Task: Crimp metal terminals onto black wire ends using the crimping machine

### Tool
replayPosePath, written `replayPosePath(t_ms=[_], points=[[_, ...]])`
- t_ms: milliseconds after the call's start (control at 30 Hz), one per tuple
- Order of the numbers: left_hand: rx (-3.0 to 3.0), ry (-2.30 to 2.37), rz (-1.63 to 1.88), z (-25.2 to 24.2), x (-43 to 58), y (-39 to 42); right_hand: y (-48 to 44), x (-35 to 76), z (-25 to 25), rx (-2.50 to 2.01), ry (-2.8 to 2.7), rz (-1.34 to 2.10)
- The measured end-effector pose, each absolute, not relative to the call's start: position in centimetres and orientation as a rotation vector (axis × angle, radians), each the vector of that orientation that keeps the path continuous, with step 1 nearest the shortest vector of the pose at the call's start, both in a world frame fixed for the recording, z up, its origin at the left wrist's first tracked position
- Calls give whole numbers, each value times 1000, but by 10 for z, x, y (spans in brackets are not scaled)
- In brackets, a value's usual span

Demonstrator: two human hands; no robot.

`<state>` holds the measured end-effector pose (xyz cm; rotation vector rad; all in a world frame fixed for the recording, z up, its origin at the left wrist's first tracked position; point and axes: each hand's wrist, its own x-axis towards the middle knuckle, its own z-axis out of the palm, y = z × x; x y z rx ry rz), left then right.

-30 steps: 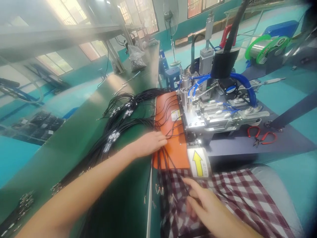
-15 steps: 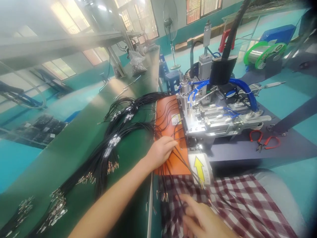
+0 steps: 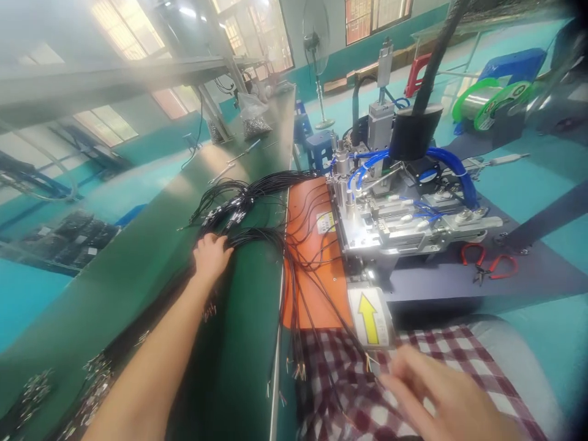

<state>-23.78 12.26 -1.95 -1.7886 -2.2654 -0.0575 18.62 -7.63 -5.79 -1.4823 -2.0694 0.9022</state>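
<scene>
My left hand (image 3: pixel 212 257) reaches over the green bench top, its fingers curled on a bundle of black cables (image 3: pixel 257 234) near their metal-tipped ends. The fingertips are partly hidden. At the lower right, my right hand (image 3: pixel 434 389) is smeared by motion above the checked cloth, thumb and fingers drawn together. Whatever they pinch is too blurred to name. Close to its fingertips are the stripped, copper-coloured ends of a cable (image 3: pixel 369 361). Several loose black cables (image 3: pixel 301 306) drape over the orange plate (image 3: pixel 328 300) and hang past its front edge.
A metal machine (image 3: pixel 390 208) with blue hoses stands right of the orange plate. Red-handled pliers (image 3: pixel 482 269) lie on its grey base. More cable ends (image 3: pixel 98 370) rest on the green bench (image 3: pixel 239 343). A bag of small parts (image 3: pixel 255 119) sits farther back.
My left hand has left the cables on the orange plate and moved left to the bundle on the bench. My right hand has moved right, away from the hanging cables.
</scene>
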Motion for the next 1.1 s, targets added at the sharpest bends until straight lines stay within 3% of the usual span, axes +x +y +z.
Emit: replayPosePath(t_ms=[267, 533, 600, 833, 1100], points=[[-1700, -2269, 94, -30, -230, 128, -66, 162, -68, -1495, -2045, 349], [-1720, -2213, 176, -32, -231, 133, -55, 154, -60, -1444, -2120, 225], [-1718, -2195, 189, -33, -230, 135, -53, 154, -57, -1458, -2150, 315], [-1732, -2197, 153, -40, -216, 145, -53, 154, -47, -1609, -1988, 1167], [-2046, -2047, 5, -9, -157, 130, -62, 149, -53, -1543, -2010, 1191]])
